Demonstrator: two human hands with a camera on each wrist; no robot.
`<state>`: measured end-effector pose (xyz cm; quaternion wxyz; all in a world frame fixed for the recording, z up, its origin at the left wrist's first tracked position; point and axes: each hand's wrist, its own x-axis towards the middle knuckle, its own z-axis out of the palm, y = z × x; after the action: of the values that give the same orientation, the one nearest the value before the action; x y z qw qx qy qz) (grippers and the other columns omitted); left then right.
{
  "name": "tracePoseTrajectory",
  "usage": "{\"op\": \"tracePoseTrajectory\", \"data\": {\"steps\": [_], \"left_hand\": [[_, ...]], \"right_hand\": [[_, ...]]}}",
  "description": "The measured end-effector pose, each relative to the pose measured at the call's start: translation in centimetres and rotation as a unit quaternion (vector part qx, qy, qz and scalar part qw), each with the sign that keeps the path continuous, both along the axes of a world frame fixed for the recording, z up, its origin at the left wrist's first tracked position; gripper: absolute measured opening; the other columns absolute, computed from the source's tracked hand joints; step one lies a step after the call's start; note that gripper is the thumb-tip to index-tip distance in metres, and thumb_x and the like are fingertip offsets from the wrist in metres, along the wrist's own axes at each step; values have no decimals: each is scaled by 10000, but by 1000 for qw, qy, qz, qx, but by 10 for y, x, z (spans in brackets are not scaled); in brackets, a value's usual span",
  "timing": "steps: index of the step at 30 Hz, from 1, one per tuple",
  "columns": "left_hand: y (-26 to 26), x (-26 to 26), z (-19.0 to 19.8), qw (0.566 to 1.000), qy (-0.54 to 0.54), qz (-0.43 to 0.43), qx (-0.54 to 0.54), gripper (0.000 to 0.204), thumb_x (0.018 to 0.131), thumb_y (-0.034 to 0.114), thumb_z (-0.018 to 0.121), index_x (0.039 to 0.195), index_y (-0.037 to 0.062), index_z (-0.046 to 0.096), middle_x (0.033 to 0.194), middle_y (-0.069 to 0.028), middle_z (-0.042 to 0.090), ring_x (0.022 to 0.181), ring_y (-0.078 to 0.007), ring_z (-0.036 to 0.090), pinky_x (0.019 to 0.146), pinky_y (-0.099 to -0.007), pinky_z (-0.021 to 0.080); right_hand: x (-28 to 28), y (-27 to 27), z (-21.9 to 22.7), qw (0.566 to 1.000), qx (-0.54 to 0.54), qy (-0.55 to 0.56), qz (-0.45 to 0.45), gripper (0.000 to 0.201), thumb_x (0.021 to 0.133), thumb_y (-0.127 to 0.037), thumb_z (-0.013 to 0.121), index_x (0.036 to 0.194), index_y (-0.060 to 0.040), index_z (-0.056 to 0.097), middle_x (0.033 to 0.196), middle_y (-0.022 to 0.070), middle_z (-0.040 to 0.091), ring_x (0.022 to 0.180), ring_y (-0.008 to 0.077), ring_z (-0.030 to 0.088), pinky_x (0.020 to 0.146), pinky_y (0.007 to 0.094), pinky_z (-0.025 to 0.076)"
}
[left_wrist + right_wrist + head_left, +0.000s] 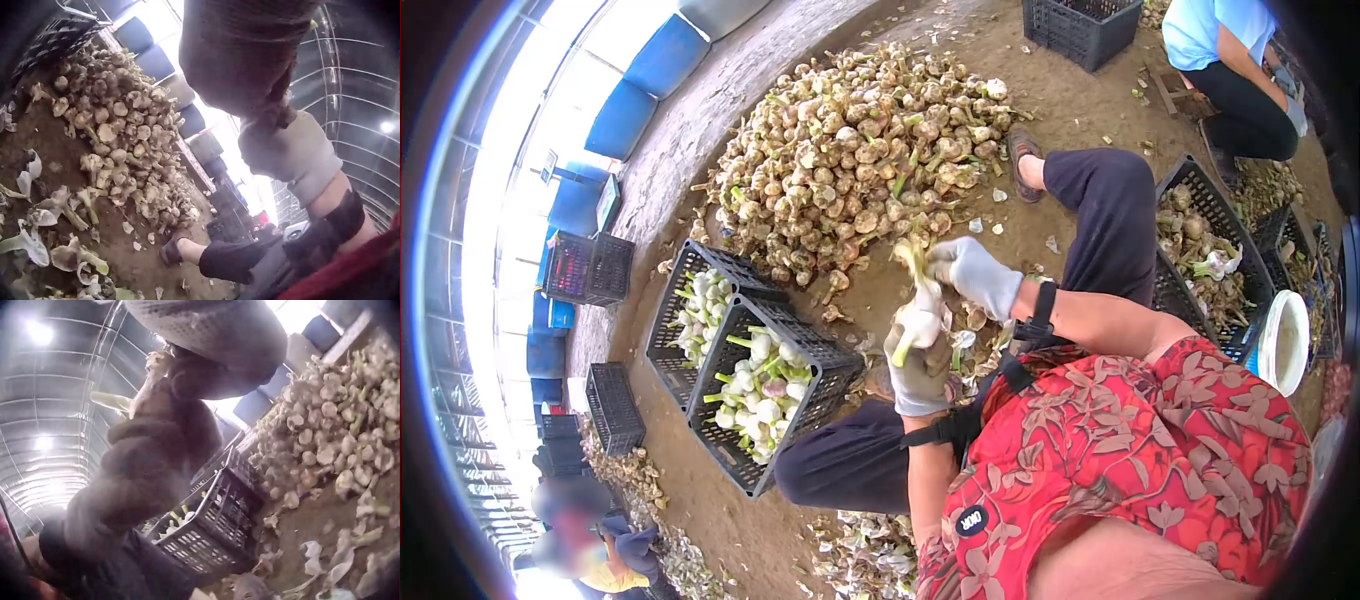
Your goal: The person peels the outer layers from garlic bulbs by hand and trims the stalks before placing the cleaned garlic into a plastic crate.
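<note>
A white garlic bulb (922, 322) with a green stem lies in the curled fingers of my left hand (920, 380). Above it, my right hand (980, 277) pinches the bulb's loose outer skin (915, 258). The left wrist view has my left hand (244, 56) large at the top, touching or overlapping my right hand (287, 153); the bulb is hidden there. From the right wrist, the bulb (152, 400) shows between my right hand (219, 344) and left hand (147, 456), its cut stem pointing left.
A large heap of unpeeled garlic (850, 150) lies ahead. Left of my knees, two black crates (745, 395) hold cleaner bulbs. Another crate (1235, 265) and a white bucket (1285, 340) stand at right. People sit at upper right and lower left.
</note>
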<state>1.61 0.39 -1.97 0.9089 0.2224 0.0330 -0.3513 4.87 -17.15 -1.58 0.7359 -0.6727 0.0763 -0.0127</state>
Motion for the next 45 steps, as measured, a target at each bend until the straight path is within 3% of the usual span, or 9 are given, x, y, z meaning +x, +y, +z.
{"op": "tracePoseTrajectory", "data": {"steps": [3,5,7,11,25,30,33,40,45], "left_hand": [[-3,-14,17,996,-19,-16,87,354,915,382,556,1078,67,541,688,0,511,403,-63,358,356,-198,269],[-5,-15,12,997,-48,-41,47,353,924,371,543,1094,61,547,700,6,521,412,-54,357,363,-196,254],[1,-9,4,995,-56,-2,82,387,933,400,534,1110,56,549,704,11,526,424,-48,359,372,-195,246],[-1,-4,6,962,-99,109,232,482,947,493,502,1121,48,565,685,-7,533,411,-82,365,373,-210,273],[-14,-6,10,904,-103,105,400,426,947,442,531,1093,48,604,650,18,539,445,-63,434,388,-192,312],[-7,5,6,976,-39,50,206,409,956,379,515,1195,50,566,841,-18,633,619,-111,582,483,-199,459],[-14,2,18,979,-3,175,109,432,936,247,518,1316,47,472,1145,-66,600,929,-162,599,758,-278,516],[-13,2,3,979,-51,164,110,406,958,275,502,1276,26,460,941,-47,552,816,-157,558,703,-275,483],[-4,3,-1,972,-15,156,177,441,998,399,402,1175,25,554,1015,-108,652,867,-185,618,667,-285,506]], "right_hand": [[31,-33,-22,983,-165,13,-77,154,891,-102,581,981,-17,672,730,68,655,668,172,629,564,317,490],[30,-44,-13,805,-568,-31,166,237,809,-168,625,1007,-49,679,818,159,677,765,322,667,679,413,521],[4,-37,-3,712,-655,-23,251,382,782,-186,651,1152,-99,624,991,173,657,900,349,657,729,431,520],[-14,-29,32,882,-397,-180,178,322,790,-167,644,1108,-115,655,988,110,639,892,299,648,744,392,521],[-28,2,41,780,-576,-195,144,208,684,-219,685,839,-89,637,792,80,606,705,284,644,617,380,516],[-12,-5,19,933,-344,-60,91,191,832,-172,609,929,-9,630,840,199,644,805,372,639,690,410,508],[-23,2,26,953,-294,-65,34,171,830,-148,612,920,-4,630,847,194,646,795,369,637,679,403,507],[-56,28,32,853,-461,-194,149,188,822,-200,613,898,-31,644,859,171,651,801,372,639,673,432,514],[-26,9,17,963,-245,-96,57,151,841,-65,572,958,11,628,818,154,649,739,253,646,657,337,501]]}}
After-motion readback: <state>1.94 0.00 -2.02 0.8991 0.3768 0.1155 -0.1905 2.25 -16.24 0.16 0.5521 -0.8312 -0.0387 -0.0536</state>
